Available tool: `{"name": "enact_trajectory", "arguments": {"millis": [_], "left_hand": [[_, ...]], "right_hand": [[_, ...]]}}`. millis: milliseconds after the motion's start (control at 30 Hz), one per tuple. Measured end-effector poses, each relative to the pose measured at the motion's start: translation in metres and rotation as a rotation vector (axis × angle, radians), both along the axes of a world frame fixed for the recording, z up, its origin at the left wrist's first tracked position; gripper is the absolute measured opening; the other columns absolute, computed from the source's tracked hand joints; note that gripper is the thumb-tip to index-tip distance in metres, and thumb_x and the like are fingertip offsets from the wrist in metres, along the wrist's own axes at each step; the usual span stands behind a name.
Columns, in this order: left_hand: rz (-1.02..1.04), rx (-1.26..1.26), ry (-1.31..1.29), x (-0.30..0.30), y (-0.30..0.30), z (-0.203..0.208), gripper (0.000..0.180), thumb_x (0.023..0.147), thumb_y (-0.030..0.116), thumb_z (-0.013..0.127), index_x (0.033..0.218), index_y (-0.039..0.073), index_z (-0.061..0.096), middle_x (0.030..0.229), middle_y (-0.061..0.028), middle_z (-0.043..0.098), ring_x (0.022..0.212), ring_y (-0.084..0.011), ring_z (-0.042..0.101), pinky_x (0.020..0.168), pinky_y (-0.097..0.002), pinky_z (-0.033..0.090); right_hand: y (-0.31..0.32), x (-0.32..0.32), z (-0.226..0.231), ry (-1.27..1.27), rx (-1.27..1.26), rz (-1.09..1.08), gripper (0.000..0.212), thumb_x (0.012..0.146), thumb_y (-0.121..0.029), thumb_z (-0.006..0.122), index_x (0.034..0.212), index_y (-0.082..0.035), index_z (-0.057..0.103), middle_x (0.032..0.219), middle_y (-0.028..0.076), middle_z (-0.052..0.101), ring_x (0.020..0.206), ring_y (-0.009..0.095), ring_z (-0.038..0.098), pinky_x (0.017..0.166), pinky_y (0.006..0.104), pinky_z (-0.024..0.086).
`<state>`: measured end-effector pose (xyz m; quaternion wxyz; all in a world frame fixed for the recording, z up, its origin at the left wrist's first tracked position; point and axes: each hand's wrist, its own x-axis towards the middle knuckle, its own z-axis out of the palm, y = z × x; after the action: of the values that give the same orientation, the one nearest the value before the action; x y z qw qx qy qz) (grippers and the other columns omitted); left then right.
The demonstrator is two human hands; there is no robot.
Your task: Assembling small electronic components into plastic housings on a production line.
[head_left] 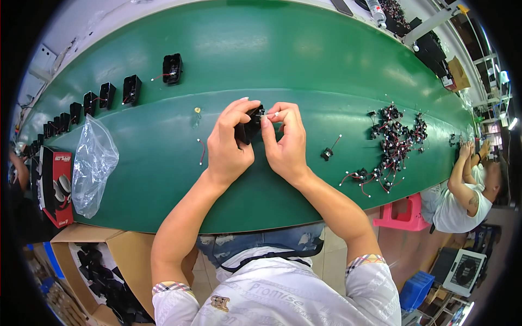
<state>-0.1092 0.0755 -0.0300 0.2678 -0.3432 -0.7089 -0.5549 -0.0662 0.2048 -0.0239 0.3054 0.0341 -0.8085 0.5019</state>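
Above the middle of the green table (261, 206), my left hand (225, 144) is wrapped round a black plastic housing (249, 130), which is tilted. The fingers of my right hand (289, 146) are closed in a pinch at the housing's right upper edge. A small white connector (276, 114) shows between them; what else they hold is hidden. To the right of my hands lies a small black part with a wire (327, 154). A short red wire with white ends (202, 152) rests left of my left hand.
A row of black housings (131, 89) runs along the left, with one housing (172, 69) farther back. Small wired parts (394, 138) are heaped at right. A clear plastic bag (95, 168) and red box (58, 190) stand left. Another person (470, 198) works at far right.
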Motion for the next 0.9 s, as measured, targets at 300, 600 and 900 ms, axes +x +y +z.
{"name": "enact_trajectory", "arguments": {"millis": [300, 600, 900], "left_hand": [[-0.047, -0.027, -0.009, 0.0, 0.004, 0.001, 0.044, 0.067, -0.02, 0.053, 0.104, 0.003, 0.047, 0.108, -0.014, 0.068, 0.098, -0.0363, 0.066, 0.08, -0.04, 0.055], [-0.113, 0.122, -0.323, 0.003, 0.005, 0.002, 0.043, 0.075, -0.019, 0.05, 0.111, 0.004, 0.042, 0.106, -0.0158, 0.068, 0.093, -0.0264, 0.069, 0.078, -0.0323, 0.055], [-0.35, 0.356, -0.72, -0.018, -0.018, 0.01, 0.052, 0.066, -0.016, 0.043, 0.115, 0.001, 0.047, 0.105, -0.0123, 0.061, 0.1, -0.0158, 0.061, 0.085, -0.0258, 0.049]], "right_hand": [[0.003, 0.0, 0.0, -0.019, 0.058, 0.017, 0.011, 0.09, -0.001, 0.062, 0.091, -0.001, 0.052, 0.107, 0.013, 0.051, 0.087, 0.02, 0.055, 0.066, 0.0306, 0.047], [-0.002, -0.004, -0.008, 0.012, 0.027, -0.01, 0.011, 0.087, -0.004, 0.066, 0.087, -0.001, 0.055, 0.104, 0.013, 0.053, 0.096, 0.023, 0.055, 0.075, 0.0343, 0.047], [0.023, -0.001, 0.022, -0.1, 0.037, 0.154, 0.035, 0.08, -0.019, 0.073, 0.113, -0.008, 0.067, 0.117, 0.01, 0.058, 0.102, 0.023, 0.057, 0.084, 0.0329, 0.047]]}}
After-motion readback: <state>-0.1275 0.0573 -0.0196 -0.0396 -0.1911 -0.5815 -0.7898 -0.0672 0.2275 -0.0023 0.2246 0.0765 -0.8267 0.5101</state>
